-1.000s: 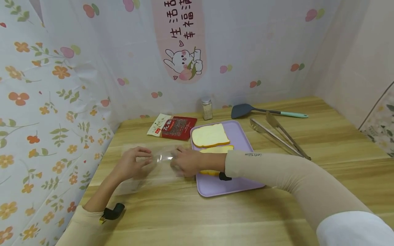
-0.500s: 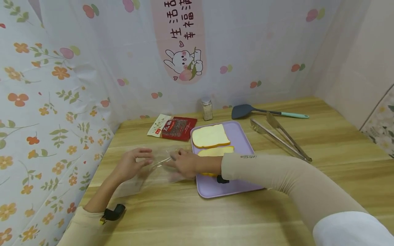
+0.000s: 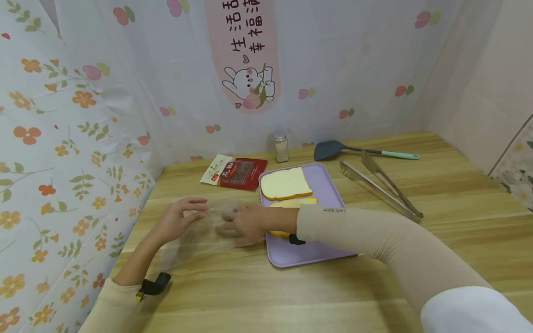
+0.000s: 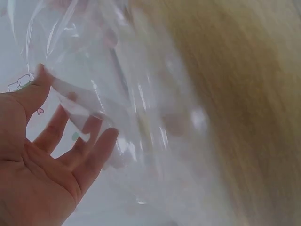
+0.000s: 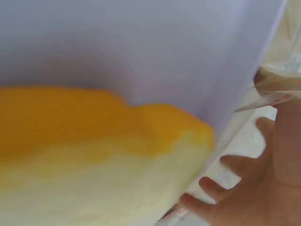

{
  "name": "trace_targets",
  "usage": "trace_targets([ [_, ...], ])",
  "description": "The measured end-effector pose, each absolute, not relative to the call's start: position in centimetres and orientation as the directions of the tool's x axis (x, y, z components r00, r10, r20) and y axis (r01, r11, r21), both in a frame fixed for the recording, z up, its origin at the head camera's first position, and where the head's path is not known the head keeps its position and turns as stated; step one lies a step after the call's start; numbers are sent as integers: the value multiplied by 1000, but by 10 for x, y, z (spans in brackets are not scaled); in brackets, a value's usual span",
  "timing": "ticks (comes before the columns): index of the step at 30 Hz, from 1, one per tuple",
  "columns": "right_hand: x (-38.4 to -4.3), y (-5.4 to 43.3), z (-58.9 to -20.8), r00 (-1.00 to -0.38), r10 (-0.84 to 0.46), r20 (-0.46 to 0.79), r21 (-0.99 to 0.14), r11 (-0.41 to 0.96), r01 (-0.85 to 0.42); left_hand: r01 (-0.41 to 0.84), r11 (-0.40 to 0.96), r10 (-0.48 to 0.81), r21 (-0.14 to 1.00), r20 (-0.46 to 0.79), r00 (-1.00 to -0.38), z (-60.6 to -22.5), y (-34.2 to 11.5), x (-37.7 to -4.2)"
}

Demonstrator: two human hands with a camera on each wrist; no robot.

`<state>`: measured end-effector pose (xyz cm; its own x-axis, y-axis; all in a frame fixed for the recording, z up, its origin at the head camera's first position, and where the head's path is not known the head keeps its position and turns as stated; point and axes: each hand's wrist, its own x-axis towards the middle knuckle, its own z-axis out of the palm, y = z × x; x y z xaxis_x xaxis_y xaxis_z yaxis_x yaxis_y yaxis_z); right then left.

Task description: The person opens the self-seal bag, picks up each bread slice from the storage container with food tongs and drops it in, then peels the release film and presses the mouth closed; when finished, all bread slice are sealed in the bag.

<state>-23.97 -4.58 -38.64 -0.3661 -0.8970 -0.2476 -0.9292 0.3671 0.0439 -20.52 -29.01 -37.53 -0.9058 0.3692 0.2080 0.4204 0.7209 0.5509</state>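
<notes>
A clear plastic bag [image 4: 146, 108] lies on the table in front of me, thin and creased, mostly see-through in the head view. My left hand [image 3: 171, 224] holds its near-left edge. The thumb [image 4: 34, 92] is right at the film's edge, where creases gather, and the other fingers show behind the film. My right hand [image 3: 247, 225] reaches across a lilac tray [image 3: 318, 185] to the bag's right side, its fingers spread apart. Beneath the right wrist, a slice of bread [image 3: 293, 202] on the tray is partly covered. Another slice of bread [image 3: 287, 181] lies behind it.
Behind the bag lies a red and white spice pouch [image 3: 235, 172]. A small glass jar [image 3: 281, 148] with a metal lid stands beside the tray. A spatula [image 3: 329, 150] and metal tongs [image 3: 379, 185] lie to the right. Patterned cloth [image 3: 354, 60] hangs behind the table.
My right hand's fingers have gone from gathered on the bag to spread, shifting slightly. The bag's shiny raised fold has flattened. My left hand has hardly moved.
</notes>
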Motion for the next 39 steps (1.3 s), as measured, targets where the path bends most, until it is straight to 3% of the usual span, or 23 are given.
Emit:
trace_targets([
  [14, -236, -41, -391, -344, -911, -226, 18, 349, -937, 411, 735, 397, 539, 148, -906, -380, -287, -204],
  [22, -238, -40, -392, -350, -915, -202, -16, 360, -933, 413, 720, 395, 557, 159, -905, -381, -289, -205],
  [31, -239, -39, -392, -345, -914, -213, -11, 355, -935, 363, 770, 304, 525, 198, -932, -382, -286, -203],
  [39, -240, -39, -393, -347, -912, -218, -23, 360, -933, 406, 772, 343, 489, 219, -914, -381, -284, -202],
])
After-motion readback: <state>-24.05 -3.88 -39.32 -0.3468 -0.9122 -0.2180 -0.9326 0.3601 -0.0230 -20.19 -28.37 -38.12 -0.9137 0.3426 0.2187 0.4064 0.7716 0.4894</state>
